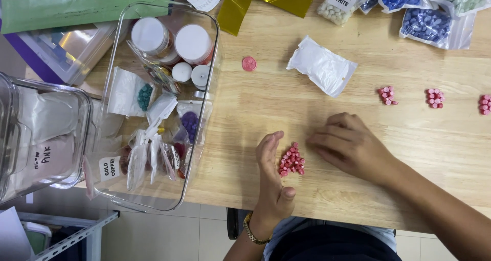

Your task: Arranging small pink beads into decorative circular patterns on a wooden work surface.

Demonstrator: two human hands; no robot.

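The left hand (270, 176) stands on its edge on the wooden table (358, 189), palm turned inward, fingers straight and together, grasping nothing. It forms a wall just left of a small heap of pink wax beads (292, 160). The right hand (348, 143) lies flat and relaxed on the other side, fingers loosely curled toward the heap, fingertips just beside it and also holding nothing. The beads sit between the two hands, bunched tight on the bare wood.

These beads look small, hard and light, with smooth faces, so they would likely skid and scatter at a nudge. Pinching single ones seems fiddly; sweeping or cupping the whole heap between the palms looks the surer hold.

Beyond the right hand, farther along the table, lie three more little clusters of the same pink beads (387, 95), well apart from each other. Past the fingertips rests a white plastic pouch (322, 65) and, nearer the left, a single round pink wax seal (249, 63). At the far edge sit clear bags of blue beads (427, 24) and pale ones. To the left of the left hand stands a clear plastic bin (202, 138) packed with small bead bags and white-lidded jars (193, 42), with a second clear bin (84, 123) beyond it.
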